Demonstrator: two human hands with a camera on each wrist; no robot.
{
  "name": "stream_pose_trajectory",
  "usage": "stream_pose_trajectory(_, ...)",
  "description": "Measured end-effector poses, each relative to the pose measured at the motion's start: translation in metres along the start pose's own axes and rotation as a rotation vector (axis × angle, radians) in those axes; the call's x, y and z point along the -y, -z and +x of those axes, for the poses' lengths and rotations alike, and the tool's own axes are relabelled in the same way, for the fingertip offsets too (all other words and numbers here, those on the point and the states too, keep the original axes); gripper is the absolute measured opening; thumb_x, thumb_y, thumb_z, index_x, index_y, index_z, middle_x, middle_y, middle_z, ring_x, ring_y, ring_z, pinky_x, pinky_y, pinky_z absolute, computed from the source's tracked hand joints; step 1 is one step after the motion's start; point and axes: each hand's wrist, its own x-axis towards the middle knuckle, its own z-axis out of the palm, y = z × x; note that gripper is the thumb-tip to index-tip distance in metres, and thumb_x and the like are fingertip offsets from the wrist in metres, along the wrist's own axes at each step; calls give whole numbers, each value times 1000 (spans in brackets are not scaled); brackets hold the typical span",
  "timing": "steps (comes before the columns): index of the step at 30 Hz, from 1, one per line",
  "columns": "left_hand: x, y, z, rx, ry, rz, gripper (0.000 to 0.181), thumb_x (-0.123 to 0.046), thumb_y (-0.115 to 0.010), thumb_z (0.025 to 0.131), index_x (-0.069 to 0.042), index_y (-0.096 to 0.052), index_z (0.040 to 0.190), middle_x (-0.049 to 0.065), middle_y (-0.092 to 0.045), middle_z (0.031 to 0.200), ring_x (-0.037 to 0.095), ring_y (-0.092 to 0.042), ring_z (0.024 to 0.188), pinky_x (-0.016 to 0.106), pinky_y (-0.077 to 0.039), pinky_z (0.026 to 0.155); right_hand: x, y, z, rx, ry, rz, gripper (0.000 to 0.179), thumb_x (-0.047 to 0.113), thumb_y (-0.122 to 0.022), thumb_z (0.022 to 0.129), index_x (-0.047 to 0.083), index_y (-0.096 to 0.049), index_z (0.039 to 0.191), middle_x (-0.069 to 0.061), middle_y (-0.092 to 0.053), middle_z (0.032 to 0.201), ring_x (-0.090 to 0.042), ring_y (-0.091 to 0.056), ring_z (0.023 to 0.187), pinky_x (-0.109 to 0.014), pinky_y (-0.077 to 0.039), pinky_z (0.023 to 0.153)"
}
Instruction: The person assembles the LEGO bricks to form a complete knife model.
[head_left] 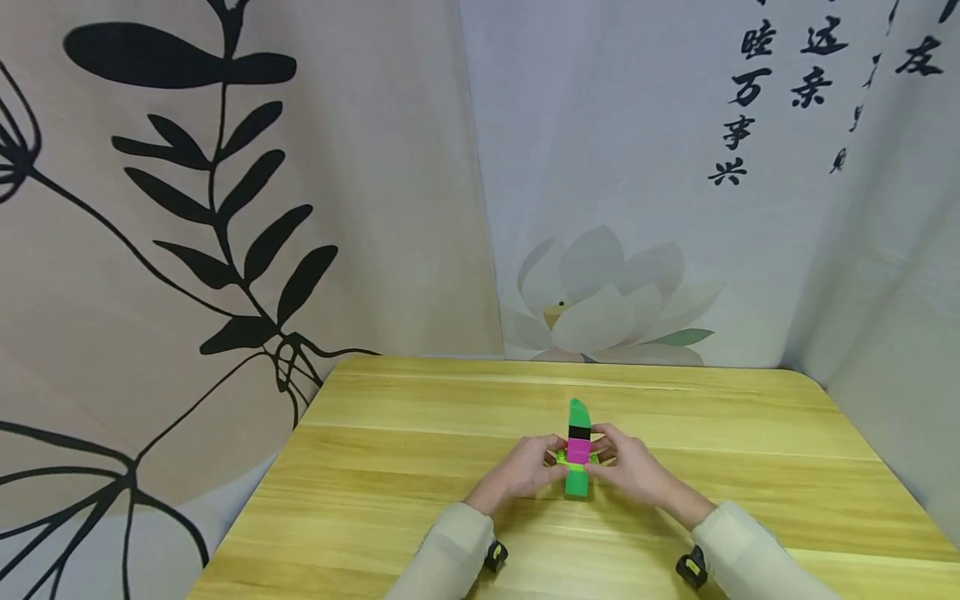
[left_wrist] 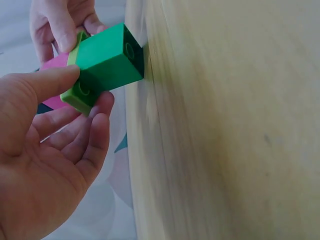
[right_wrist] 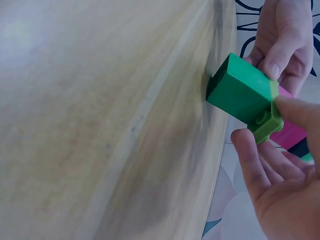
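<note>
A tower of toy building bricks (head_left: 578, 451) stands between both hands at the middle of the wooden table. From the top it runs through a rounded green brick (head_left: 578, 413), a black one (head_left: 579, 432), a magenta section, a lime plate (left_wrist: 76, 100) and a larger green brick (left_wrist: 107, 55) at the base. The lime plate juts out on both sides. My left hand (head_left: 527, 468) pinches its left end, thumb on the near face and fingers curled behind. On the right end, my right hand (head_left: 632, 472) grips in the same way.
The wooden table (head_left: 420, 417) spreads around the hands, its far edge close to a curtain (head_left: 405, 208) printed with black plants, a lotus and writing. Each wrist wears a small black camera (head_left: 691, 567).
</note>
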Motion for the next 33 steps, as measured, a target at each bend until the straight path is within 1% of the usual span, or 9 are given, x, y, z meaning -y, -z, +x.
stream_pose_trajectory(3,1,0,2,-9,4,-15,36,-19,-68,89,-6,-59,121,3,-62,118,10,-61,90,20,-49,75,-1,-1,3,-8,-4,14,64,18,-74,83,-4,-40,132,-12,-64,105,-24,-63,91,-32,-53,76)
stream_pose_trajectory(8,1,0,3,-8,25,-34,43,-20,-68,89,-8,-53,127,3,-63,117,10,-62,92,22,-50,76,-3,-2,7,1,-31,24,66,12,-77,79,-4,-41,132,-8,-63,102,-21,-62,91,-31,-53,78)
stream_pose_trajectory(12,1,-1,3,0,48,-53,50,-21,-68,89,-9,-49,133,3,-62,119,10,-61,94,23,-51,76,-4,-3,7,5,-50,7,67,14,-77,80,-4,-41,133,-5,-63,99,-20,-61,91,-33,-53,78)
stream_pose_trajectory(15,1,-1,3,1,53,-48,47,-21,-67,89,-8,-50,132,3,-62,118,10,-61,93,22,-50,75,-4,-2,8,10,-50,-4,66,16,-76,81,-4,-42,134,-5,-64,99,-20,-60,90,-35,-52,78)
stream_pose_trajectory(20,2,-1,4,-6,33,-7,39,-20,-66,90,-7,-56,126,3,-63,115,9,-60,89,20,-50,74,-5,-1,10,22,-48,3,65,18,-76,81,-4,-45,134,-9,-63,107,-21,-61,91,-35,-52,77)
stream_pose_trajectory(22,3,-1,5,-5,26,4,41,-20,-65,91,-7,-55,128,2,-63,115,8,-60,89,19,-49,74,-6,-1,11,30,-51,2,66,18,-77,80,-4,-46,133,-9,-62,108,-20,-61,90,-35,-52,77)
stream_pose_trajectory(27,4,-2,5,-5,16,17,53,-23,-65,91,-9,-45,138,2,-63,116,8,-60,93,21,-49,77,-8,0,11,55,-51,-8,71,21,-79,78,-4,-44,134,-8,-61,105,-19,-61,88,-35,-52,76)
stream_pose_trajectory(33,4,-2,4,16,-4,35,56,-23,-64,92,-9,-41,141,1,-62,117,10,-59,98,24,-49,81,-9,-1,8,77,-45,-25,73,25,-78,78,-6,-43,134,-6,-61,101,-17,-60,86,-35,-52,75)
